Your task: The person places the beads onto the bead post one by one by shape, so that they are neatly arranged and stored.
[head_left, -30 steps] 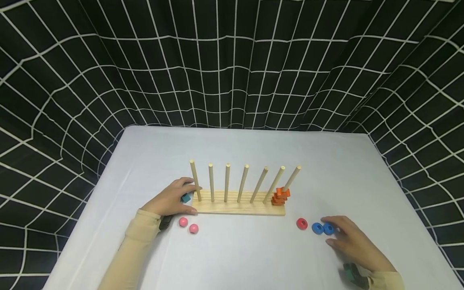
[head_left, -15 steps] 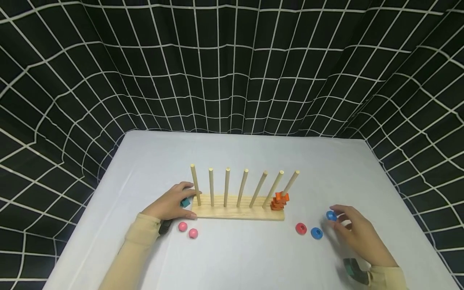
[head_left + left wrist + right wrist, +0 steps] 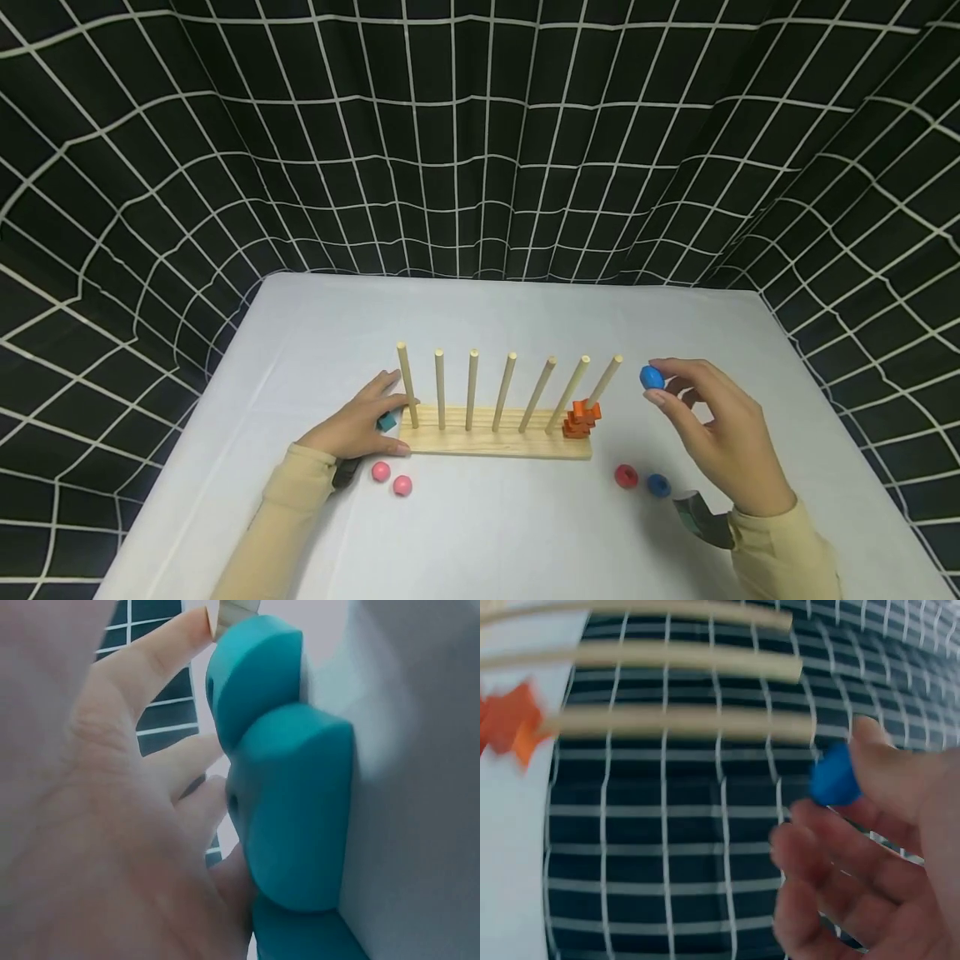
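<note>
A wooden peg rack (image 3: 495, 444) with several upright pegs stands mid-table. My left hand (image 3: 352, 425) holds its left end, thumb at the front corner and a finger at the back corner. Teal beads (image 3: 300, 810) sit beneath that palm, mostly hidden from the head view. Between thumb and fingertip, my right hand (image 3: 716, 421) pinches a blue bead (image 3: 652, 377), raised to the right of the rightmost peg (image 3: 604, 382). Orange star-like beads (image 3: 580, 419) are stacked at the foot of that peg; the other pegs are bare.
On the table in front of the rack's right end lie a red bead (image 3: 626, 476) and another blue bead (image 3: 659, 486). Two pink beads (image 3: 381, 472) lie near the left wrist. A black cloth with a white grid (image 3: 480, 150) hangs behind and at both sides.
My right hand has picked up one of the two blue beads from the table and carried it up and left toward the rack. My left hand has stayed at the rack's end.
</note>
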`<state>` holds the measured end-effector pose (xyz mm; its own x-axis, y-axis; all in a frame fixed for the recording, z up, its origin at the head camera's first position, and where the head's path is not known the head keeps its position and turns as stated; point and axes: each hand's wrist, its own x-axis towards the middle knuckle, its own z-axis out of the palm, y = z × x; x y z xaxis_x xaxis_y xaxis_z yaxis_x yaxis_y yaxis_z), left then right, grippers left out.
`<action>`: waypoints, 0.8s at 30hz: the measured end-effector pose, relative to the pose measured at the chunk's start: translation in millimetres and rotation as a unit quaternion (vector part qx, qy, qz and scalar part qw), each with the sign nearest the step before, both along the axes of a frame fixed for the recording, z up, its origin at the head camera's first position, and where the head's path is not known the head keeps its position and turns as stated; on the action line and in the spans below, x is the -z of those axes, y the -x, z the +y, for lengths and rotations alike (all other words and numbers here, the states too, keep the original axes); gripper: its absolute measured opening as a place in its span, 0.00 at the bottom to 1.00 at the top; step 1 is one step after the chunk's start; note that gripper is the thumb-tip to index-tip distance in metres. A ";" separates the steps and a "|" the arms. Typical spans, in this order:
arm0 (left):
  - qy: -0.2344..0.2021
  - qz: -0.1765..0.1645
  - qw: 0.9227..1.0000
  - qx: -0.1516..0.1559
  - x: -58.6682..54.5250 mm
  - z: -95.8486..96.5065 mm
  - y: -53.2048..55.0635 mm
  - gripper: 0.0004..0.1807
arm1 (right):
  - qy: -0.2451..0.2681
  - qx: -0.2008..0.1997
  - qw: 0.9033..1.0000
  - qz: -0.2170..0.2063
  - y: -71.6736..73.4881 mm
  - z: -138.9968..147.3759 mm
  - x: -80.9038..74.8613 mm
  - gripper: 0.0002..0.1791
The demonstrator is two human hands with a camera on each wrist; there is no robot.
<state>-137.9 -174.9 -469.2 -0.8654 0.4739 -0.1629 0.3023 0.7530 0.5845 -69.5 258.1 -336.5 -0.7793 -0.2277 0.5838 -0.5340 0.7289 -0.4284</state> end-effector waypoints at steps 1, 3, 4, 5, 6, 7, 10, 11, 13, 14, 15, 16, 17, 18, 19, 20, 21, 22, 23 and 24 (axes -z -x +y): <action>-0.001 0.002 1.000 0.001 0.0 0.0 0.0 0.40 | 0.009 -0.010 1.000 0.011 0.9 -5.1 -2.4 0.26; -0.003 -0.005 1.000 -0.004 -0.4 0.2 -0.1 0.39 | 0.020 -0.025 0.999 0.028 2.9 -14.5 -6.0 0.22; -0.003 -0.008 1.000 -0.006 -0.8 0.3 -0.1 0.39 | 0.024 -0.034 0.999 0.036 4.1 -18.6 -7.1 0.20; -0.003 -0.011 1.000 -0.008 -1.7 0.6 -0.3 0.38 | 0.025 -0.042 0.998 0.047 5.5 -22.7 -8.1 0.19; -0.003 -0.015 1.000 -0.010 -2.5 0.6 -0.4 0.38 | 0.027 -0.050 0.997 0.053 7.0 -26.3 -9.0 0.18; -0.003 -0.018 1.000 -0.012 -3.4 0.6 -0.7 0.39 | 0.025 -0.055 0.997 0.057 8.4 -29.8 -9.7 0.19; -0.002 -0.025 1.000 -0.015 -5.1 0.3 -1.7 0.39 | 0.021 -0.065 0.996 0.062 12.2 -38.9 -12.3 0.19; -0.002 -0.023 1.000 -0.013 -5.2 0.0 -1.9 0.39 | 0.018 -0.065 0.996 0.062 13.2 -41.4 -13.1 0.19; -0.002 -0.020 1.000 -0.010 -4.6 -0.7 -1.9 0.40 | 0.013 -0.064 0.996 0.061 14.5 -45.4 -13.8 0.22; -0.001 -0.020 1.000 -0.009 -4.3 -0.7 -1.7 0.40 | 0.011 -0.062 0.996 0.061 14.9 -46.9 -14.1 0.23; -0.001 -0.016 1.000 -0.006 -4.0 -0.8 -1.6 0.41 | 0.006 -0.059 0.996 0.060 15.2 -48.1 -14.3 0.24; -0.001 -0.015 1.000 -0.005 -3.5 -0.6 -1.2 0.41 | 0.002 -0.057 0.997 0.059 15.5 -49.1 -14.2 0.24; 0.000 -0.013 1.000 -0.003 -2.9 -0.6 -0.9 0.41 | -0.006 -0.054 0.997 0.058 15.7 -49.8 -14.0 0.24; -0.001 -0.014 1.000 -0.004 -2.6 -0.3 -0.6 0.42 | -0.014 -0.051 0.997 0.056 15.9 -50.3 -13.7 0.24; 0.000 -0.014 1.000 -0.003 -2.2 -0.2 -0.3 0.42 | -0.023 -0.049 0.997 0.054 16.2 -50.8 -13.3 0.23; 0.000 -0.014 1.000 -0.003 -2.1 0.0 -0.2 0.42 | -0.032 -0.045 0.997 0.051 16.5 -51.2 -13.0 0.24; -0.001 -0.012 1.000 -0.003 -1.9 -0.1 -0.1 0.42 | -0.042 -0.042 0.997 0.049 16.8 -51.5 -12.5 0.24; -0.001 -0.013 1.000 -0.003 -1.8 0.0 -0.1 0.42 | -0.053 -0.038 0.997 0.046 17.2 -51.7 -11.9 0.24; 0.001 -0.012 1.000 -0.003 -1.6 -0.1 -0.1 0.42 | -0.063 -0.035 0.996 0.044 17.6 -51.9 -11.1 0.23; 0.001 -0.013 1.000 -0.003 -1.4 -0.1 -0.1 0.42 | -0.073 -0.032 0.996 0.042 17.9 -52.2 -10.5 0.23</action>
